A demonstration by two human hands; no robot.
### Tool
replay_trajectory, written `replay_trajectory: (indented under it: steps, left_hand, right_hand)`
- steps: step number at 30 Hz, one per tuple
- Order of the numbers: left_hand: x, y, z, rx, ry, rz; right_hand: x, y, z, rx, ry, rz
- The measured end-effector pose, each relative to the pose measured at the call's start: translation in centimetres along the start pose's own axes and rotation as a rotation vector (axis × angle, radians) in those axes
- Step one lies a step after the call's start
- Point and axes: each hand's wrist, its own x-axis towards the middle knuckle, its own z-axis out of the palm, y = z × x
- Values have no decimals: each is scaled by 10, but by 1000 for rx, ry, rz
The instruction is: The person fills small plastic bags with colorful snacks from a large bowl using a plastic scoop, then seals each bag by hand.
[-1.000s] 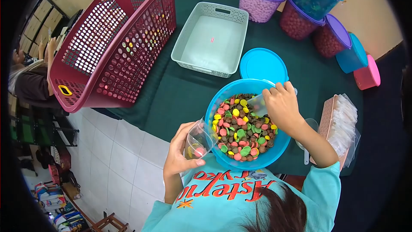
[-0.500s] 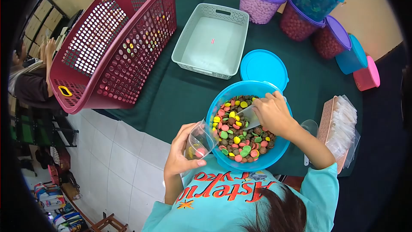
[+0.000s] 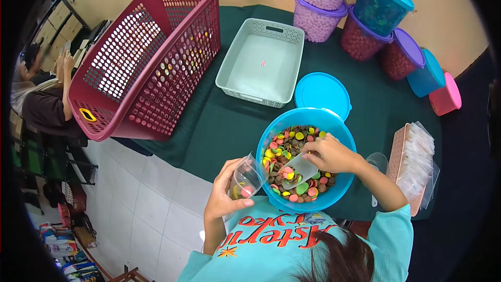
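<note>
My left hand [image 3: 220, 198] is wrapped round a clear plastic cup [image 3: 248, 173], tilted at the left rim of a blue tub [image 3: 348, 184]. A few pink and yellow pieces lie at the bottom of the cup. Inside the tub are many round, flat candies [image 3: 296, 145] in brown, pink, yellow and green. My right hand [image 3: 336, 155] grips a translucent scoop [image 3: 304, 166] over the candies. The scoop's mouth points toward the cup and carries several pieces. My right fingers partly hide its handle.
Behind the tub lie a blue lid [image 3: 322, 95] and a pale green basket [image 3: 248, 75]. A maroon laundry basket [image 3: 180, 81] stands left. Stacked lidded tubs [image 3: 383, 0] line the back right. A box of plastic bags [image 3: 416, 162] is at right. Another person [image 3: 47, 102] sits far left.
My right hand has drawn the scoop up from among the candies and turned it toward the cup, now with pieces in it. My left hand still holds the cup by the rim.
</note>
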Motion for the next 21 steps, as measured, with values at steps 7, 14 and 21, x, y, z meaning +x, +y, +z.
replay_trajectory:
  steps: [7, 14, 21]
  left_hand:
    - [5, 7, 12, 22, -32, 83]
    - [1, 18, 16, 63, -26, 18]
    - [0, 12, 15, 73, -21, 65]
  right_hand:
    - [5, -4, 6, -65, 95, -137]
    - [8, -3, 18, 7, 305, -76]
    - [8, -10, 8, 225, 6, -166]
